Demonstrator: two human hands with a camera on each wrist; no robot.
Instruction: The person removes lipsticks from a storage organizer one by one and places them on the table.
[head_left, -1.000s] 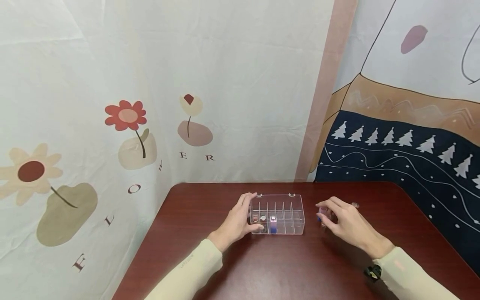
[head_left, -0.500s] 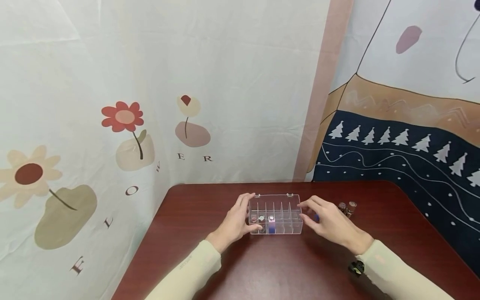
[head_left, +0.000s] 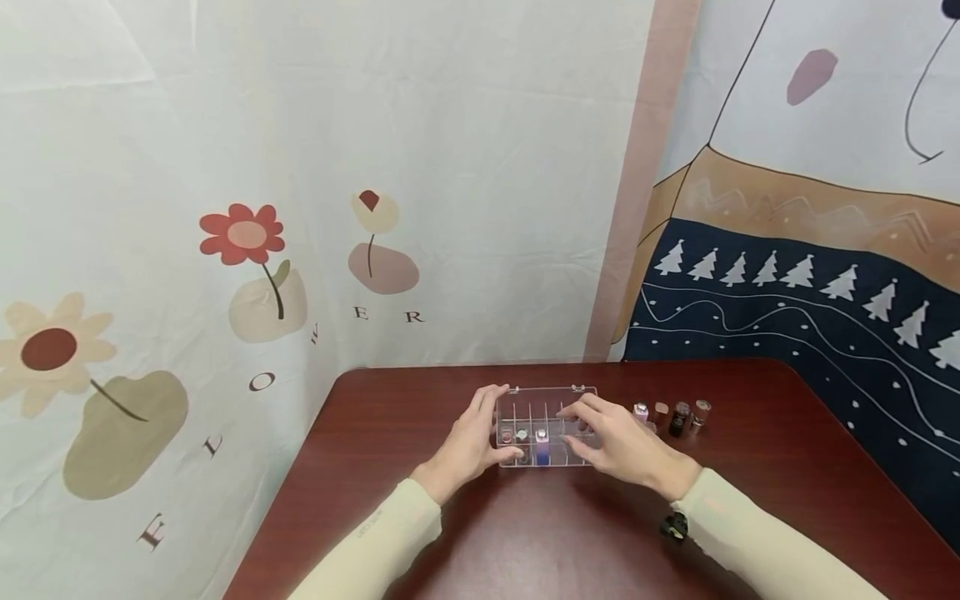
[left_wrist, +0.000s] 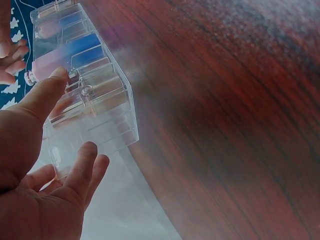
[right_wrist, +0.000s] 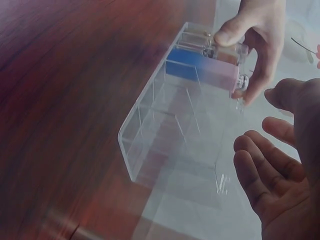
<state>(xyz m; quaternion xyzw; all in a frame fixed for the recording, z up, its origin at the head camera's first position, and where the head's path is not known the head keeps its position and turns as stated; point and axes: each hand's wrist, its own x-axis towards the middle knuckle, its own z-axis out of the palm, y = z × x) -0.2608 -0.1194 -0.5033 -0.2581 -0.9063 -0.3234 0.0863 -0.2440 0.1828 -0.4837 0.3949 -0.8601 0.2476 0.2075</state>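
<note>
A clear plastic box (head_left: 558, 457) with thin dividers lies on the table. My left hand (head_left: 467, 437) grips its left end, the thumb over the front and the fingers behind. A pink-and-blue bottle (head_left: 542, 451) occupies one compartment; in the right wrist view it appears as a block-shaped bottle (right_wrist: 202, 70) with a clear knob. Small clear containers with brownish contents (left_wrist: 95, 95) sit left of it, partly covered by the left thumb. Over the box's right end hovers my right hand (head_left: 618, 443), fingers apart. Nothing shows between its fingers (right_wrist: 262, 165) in the right wrist view.
Right of the box stand a pink bottle (head_left: 640, 412), partly behind my right hand, a brown-topped container (head_left: 661, 412), a dark one (head_left: 679, 420) and a clear one (head_left: 701, 411). A printed fabric backdrop (head_left: 487, 208) rises behind the reddish-brown table (head_left: 510, 542).
My right hand has moved left from beside the small bottles to above the box's right end, uncovering the bottles on the right. My left hand keeps its grip on the box.
</note>
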